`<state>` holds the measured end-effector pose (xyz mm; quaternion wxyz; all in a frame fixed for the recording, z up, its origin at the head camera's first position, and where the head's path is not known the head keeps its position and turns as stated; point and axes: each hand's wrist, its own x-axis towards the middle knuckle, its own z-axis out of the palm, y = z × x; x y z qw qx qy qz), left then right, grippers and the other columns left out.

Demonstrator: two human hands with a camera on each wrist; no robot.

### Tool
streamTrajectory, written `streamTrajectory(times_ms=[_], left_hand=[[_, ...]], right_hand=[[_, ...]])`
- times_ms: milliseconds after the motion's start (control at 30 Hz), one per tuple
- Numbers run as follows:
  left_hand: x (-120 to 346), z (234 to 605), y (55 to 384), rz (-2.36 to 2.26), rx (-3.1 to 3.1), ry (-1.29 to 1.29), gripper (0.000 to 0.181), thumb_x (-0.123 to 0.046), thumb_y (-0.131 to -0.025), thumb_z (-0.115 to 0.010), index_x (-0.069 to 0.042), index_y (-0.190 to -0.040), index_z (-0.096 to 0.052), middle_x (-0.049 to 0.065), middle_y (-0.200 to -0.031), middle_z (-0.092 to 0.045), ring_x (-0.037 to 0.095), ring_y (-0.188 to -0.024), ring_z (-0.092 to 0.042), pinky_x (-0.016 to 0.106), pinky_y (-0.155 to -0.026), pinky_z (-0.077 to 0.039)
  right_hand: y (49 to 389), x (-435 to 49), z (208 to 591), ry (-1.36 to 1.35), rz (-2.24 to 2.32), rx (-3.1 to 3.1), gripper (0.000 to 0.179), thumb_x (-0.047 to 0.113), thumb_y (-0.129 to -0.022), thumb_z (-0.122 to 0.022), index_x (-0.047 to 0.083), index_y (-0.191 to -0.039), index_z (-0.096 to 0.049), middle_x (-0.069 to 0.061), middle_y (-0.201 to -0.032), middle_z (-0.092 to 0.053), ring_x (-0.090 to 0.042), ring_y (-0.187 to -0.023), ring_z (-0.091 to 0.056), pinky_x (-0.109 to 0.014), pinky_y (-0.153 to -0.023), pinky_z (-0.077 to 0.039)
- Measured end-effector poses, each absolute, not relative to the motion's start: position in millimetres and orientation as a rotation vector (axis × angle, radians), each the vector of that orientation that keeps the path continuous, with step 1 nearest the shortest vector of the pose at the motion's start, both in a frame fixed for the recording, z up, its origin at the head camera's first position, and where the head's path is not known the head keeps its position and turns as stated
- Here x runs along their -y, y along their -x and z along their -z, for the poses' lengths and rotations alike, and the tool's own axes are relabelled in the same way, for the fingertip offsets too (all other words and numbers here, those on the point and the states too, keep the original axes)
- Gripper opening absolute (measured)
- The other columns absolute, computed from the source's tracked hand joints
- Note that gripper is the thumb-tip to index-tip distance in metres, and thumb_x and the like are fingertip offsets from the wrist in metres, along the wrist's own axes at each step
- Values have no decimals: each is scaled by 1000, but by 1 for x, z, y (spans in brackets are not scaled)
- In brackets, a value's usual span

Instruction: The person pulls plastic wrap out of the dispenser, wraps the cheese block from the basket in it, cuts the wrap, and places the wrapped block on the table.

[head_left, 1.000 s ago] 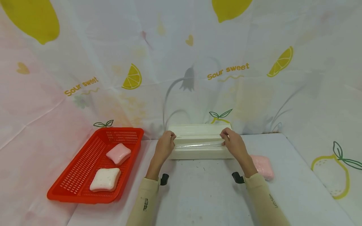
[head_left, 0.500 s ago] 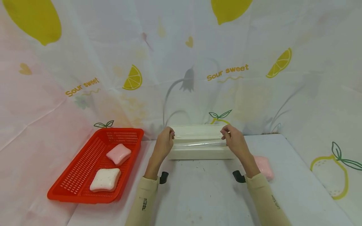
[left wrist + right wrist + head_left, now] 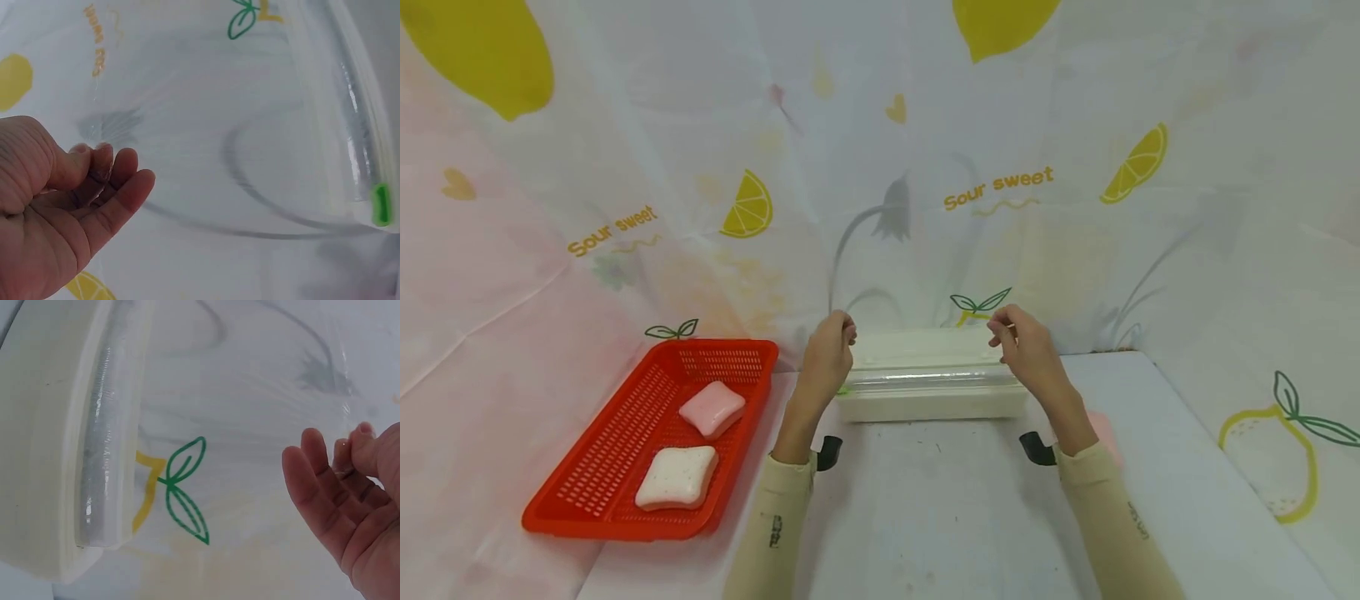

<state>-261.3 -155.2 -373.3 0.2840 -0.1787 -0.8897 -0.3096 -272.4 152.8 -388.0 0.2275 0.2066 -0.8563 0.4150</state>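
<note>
We are holding the clear cling film (image 3: 187,100) stretched between our two hands, above a white dispenser box (image 3: 932,407) that is lying near the back edge of the white surface (image 3: 925,517). Our left grip (image 3: 829,354) is pinching one corner, thumb and forefinger together on the film's edge; our right grip (image 3: 1030,346) is pinching the opposite corner the same way, its other fingers lying loosely bent. The sheet is running from our fingertips down to the film roll (image 3: 934,380), which is resting lengthwise in the box, with a green slider (image 3: 381,205) sitting at its left end.

We are judging the step in hand to be drawing film off the roll. The next move is probably calling for an even pull on both corners, so that the sheet is staying flat and taut rather than folding or clinging to itself.

To our left, a red basket (image 3: 597,475) is holding a pink soap bar (image 3: 712,408) and a white soap bar (image 3: 676,477), lying apart. Another pink bar (image 3: 1105,433) is lying on the surface to our right, partly hiding behind our right forearm.
</note>
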Motion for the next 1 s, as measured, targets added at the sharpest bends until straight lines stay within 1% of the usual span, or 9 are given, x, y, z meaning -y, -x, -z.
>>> streamTrajectory(times_ms=[167,267,467,667,767,900,1000], left_hand=[[156,350,262,784,2326,511,4,4,-97,-55,6,-94,-56,18,-83,-60,32,-78,-61,42,-72,-52],[158,342,262,771,2295,514,4,5,-97,-55,6,-94,-56,19,-84,-60,33,-78,-60,42,-73,-52],[157,321,258,764,2253,537,4,5,-98,-54,6,-95,-56,19,-86,-59,33,-81,-60,41,-75,-52],[155,299,251,750,2220,552,4,4,-98,-53,7,-97,-55,20,-88,-59,33,-83,-59,40,-77,-52],[154,285,249,740,2177,571,5,5,-98,-52,8,-97,-55,21,-88,-58,33,-83,-59,41,-77,-52],[153,267,246,721,2126,593,4,6,-98,-52,9,-97,-54,22,-88,-58,34,-83,-60,42,-78,-51],[153,255,242,712,2099,591,2,8,-97,-53,8,-97,-54,22,-88,-58,35,-84,-59,42,-78,-51]], right_hand=[[276,-152,365,-611,-1120,2309,11,11,-101,-55,1,-103,-57,-12,-94,-63,-29,-76,-68,-26,-53,-53],[276,-151,354,-620,-1128,2282,8,8,-100,-56,0,-103,-57,-12,-93,-64,-29,-75,-68,-23,-52,-51],[275,-151,333,-649,-1111,2210,9,7,-99,-58,-1,-100,-58,-12,-89,-63,-27,-71,-67,-16,-51,-48],[273,-153,312,-651,-1082,2160,9,7,-98,-60,-1,-98,-58,-12,-89,-63,-28,-72,-67,-15,-53,-48],[272,-154,300,-663,-1072,2121,9,6,-97,-60,-2,-98,-58,-14,-90,-63,-28,-72,-67,-14,-53,-48],[268,-154,283,-675,-1071,2072,11,8,-97,-61,-3,-98,-58,-14,-91,-62,-20,-70,-66,-13,-54,-48],[265,-154,271,-677,-1070,2039,13,9,-97,-61,-4,-97,-59,-12,-89,-63,-12,-69,-64,-13,-55,-48]])
